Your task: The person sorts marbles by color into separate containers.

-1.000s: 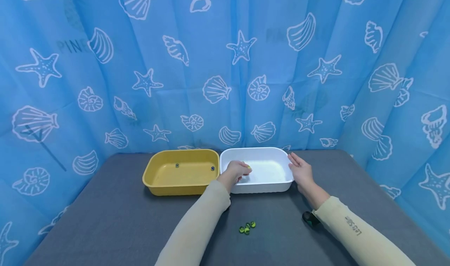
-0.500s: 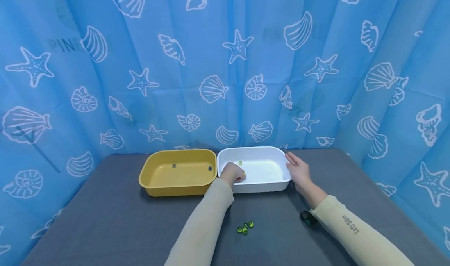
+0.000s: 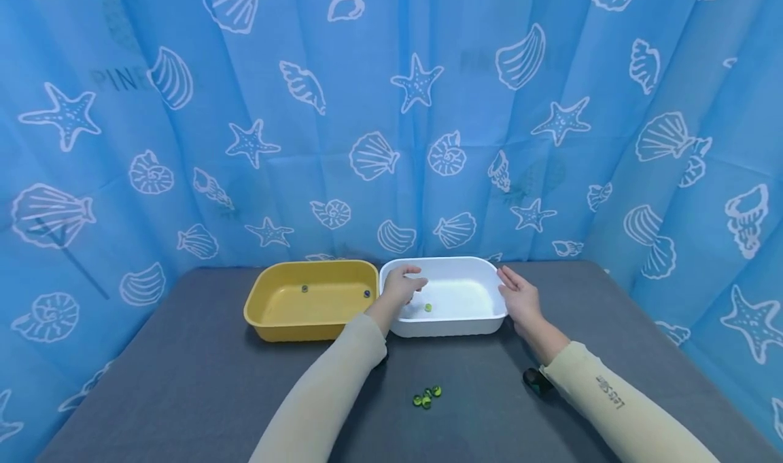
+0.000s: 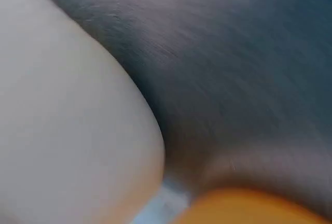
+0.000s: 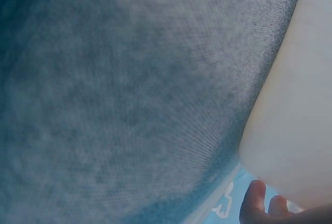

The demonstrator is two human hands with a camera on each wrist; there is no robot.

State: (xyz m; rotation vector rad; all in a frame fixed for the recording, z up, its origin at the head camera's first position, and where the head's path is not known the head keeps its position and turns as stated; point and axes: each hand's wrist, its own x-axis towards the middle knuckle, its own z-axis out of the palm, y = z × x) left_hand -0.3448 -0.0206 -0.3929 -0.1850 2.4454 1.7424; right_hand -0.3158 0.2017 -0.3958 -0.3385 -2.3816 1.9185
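Observation:
My left hand (image 3: 400, 286) is over the left part of the white tray (image 3: 455, 330), fingers and thumb apart with nothing visible between them. On the tray floor, just right of this hand, lies a yellow-green marble (image 3: 428, 307). My right hand (image 3: 520, 300) rests against the tray's right end, its fingers extended along the rim. A sleeve fills much of the right wrist view, where fingertips (image 5: 254, 198) show at the bottom. The left wrist view has mostly sleeve and grey cloth, and the left hand is hidden there.
A yellow tray (image 3: 293, 334) adjoins the white one on the left and holds two dark marbles, one of them a blue marble (image 3: 367, 294). Several green marbles (image 3: 426, 402) lie on the grey table (image 3: 202, 381) in front. A blue shell-patterned curtain (image 3: 391, 109) hangs behind.
My left hand dipped to the white tray's floor and let go of a yellow-green marble, then shifted back and left, covering where another marble showed. The right hand stayed at the rim.

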